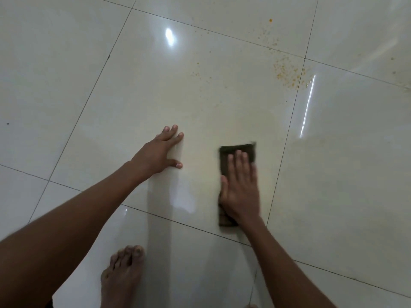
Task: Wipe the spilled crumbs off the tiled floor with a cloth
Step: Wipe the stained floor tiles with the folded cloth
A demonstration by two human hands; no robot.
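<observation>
A dark folded cloth [229, 155] lies flat on the glossy cream tiled floor [133, 90]. My right hand [241, 187] presses on it with straight fingers and is blurred by motion. My left hand [159, 152] rests flat on the tile to the left of the cloth, fingers spread. Yellow crumbs [287, 73] are scattered on the floor well beyond the cloth, near a grout line. A thinner patch of crumbs [266, 35] and one larger orange crumb [270, 20] lie farther off. A few specks [198, 71] sit more to the left.
My bare foot [122, 274] stands on the tile at the bottom, between my arms. Dark grout lines cross the floor diagonally. Bright light reflections show on the tiles.
</observation>
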